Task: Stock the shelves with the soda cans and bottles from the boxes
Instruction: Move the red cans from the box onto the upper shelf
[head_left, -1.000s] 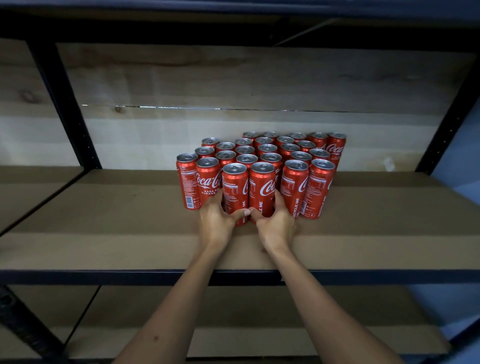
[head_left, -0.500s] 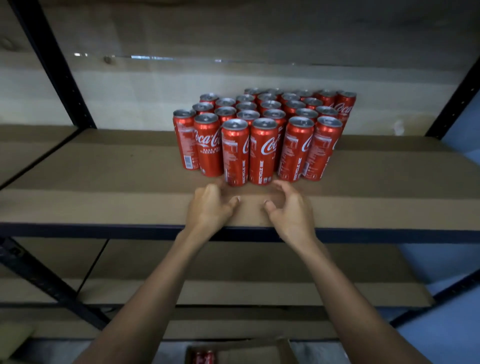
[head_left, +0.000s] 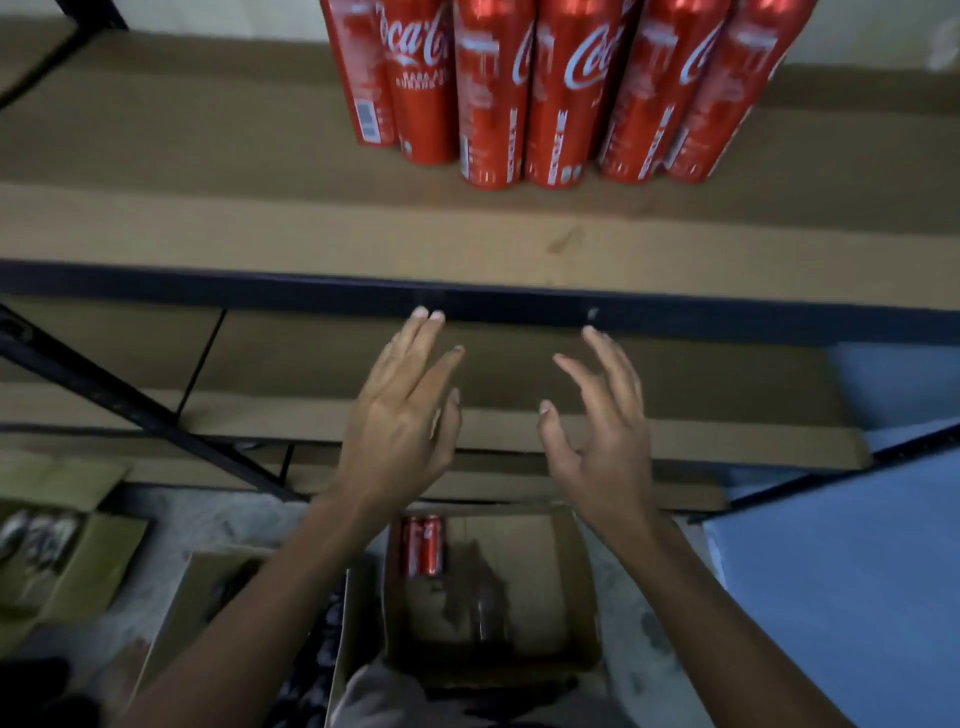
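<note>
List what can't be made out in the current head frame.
- Soda cans on the shelf: tops and back rows cut off by the top edge, so no count.
- Open box on the floor: one red can shows; the rest of its inside is dark and blurred.
- Second box at far left: contents blurred, unidentifiable.
- Left hand and right hand: palms face away, though neither holds anything.

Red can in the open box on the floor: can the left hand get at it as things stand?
Probably yes. The left hand is open and empty, the box has no lid, and nothing covers the red can.
</note>
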